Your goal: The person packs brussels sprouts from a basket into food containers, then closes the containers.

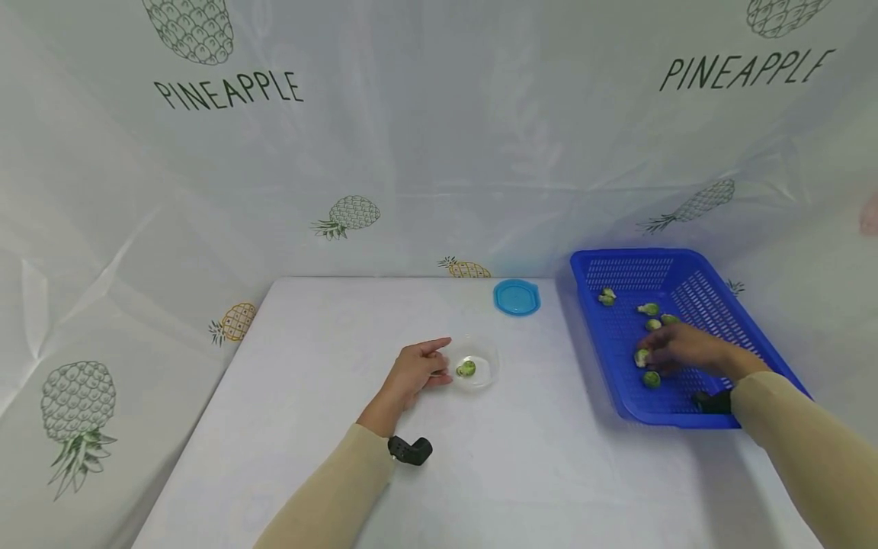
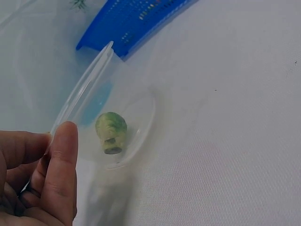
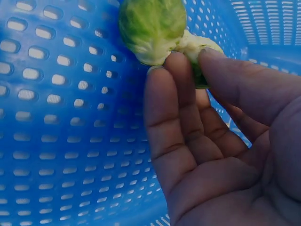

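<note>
My left hand (image 1: 416,371) pinches the near-left rim of a clear plastic bowl (image 1: 488,372), its rim standing tilted in the left wrist view. Inside lies one green Brussels sprout (image 2: 111,132), stem end toward the hand. Over at the right, my right hand (image 1: 689,349) reaches into a blue perforated basket (image 1: 604,374). Its thumb and fingertips close around a pale-stemmed Brussels sprout (image 3: 190,47), partly hidden by the fingers. A larger green sprout (image 3: 153,28) sits right beside the fingertips. Several loose sprouts (image 1: 648,309) lie on the basket floor around this hand.
A round blue lid (image 1: 517,297) lies on the white table (image 1: 535,465) near its back edge, behind the bowl and left of the basket. Pineapple-printed sheeting (image 1: 439,137) hangs behind and at the sides. The basket's raised walls surround the right hand.
</note>
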Tool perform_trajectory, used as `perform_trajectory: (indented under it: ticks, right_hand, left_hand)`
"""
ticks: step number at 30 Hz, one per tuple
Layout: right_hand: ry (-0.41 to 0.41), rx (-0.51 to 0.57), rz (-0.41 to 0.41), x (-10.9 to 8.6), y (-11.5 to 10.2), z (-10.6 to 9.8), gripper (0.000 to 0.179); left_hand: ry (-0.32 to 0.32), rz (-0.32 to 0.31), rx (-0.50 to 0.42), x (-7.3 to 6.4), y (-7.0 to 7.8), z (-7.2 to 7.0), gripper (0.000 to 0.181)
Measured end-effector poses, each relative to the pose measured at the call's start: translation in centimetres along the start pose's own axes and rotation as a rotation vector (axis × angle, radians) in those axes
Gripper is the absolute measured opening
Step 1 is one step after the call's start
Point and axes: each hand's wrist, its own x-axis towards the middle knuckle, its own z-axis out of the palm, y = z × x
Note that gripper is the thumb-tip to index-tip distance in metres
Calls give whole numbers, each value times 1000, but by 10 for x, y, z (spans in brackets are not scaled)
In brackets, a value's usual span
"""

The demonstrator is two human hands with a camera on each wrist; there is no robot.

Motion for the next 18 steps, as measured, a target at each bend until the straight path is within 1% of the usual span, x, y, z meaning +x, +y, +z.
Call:
perform_trajectory:
  ticks: [3, 4, 9, 12, 18]
  right_hand:
    - [8, -9, -11, 0, 0, -1, 37]
    - [18, -6, -6, 0, 0, 0, 37]
    - [59, -38, -36, 0, -2, 1, 39]
    - [110, -61, -42, -1, -2, 1, 40]
    - [238, -164, -50, -2, -3, -1, 48]
  left_hand:
    - [-5, 5, -1, -1, 0, 0, 47]
    - [-6, 7, -1, -1, 0, 0, 48]
    - [-3, 13, 1, -1, 0, 0, 48]
    - [-5, 14, -1, 0, 0, 0, 48]
    - [-9, 15, -8, -1, 1, 0, 48]
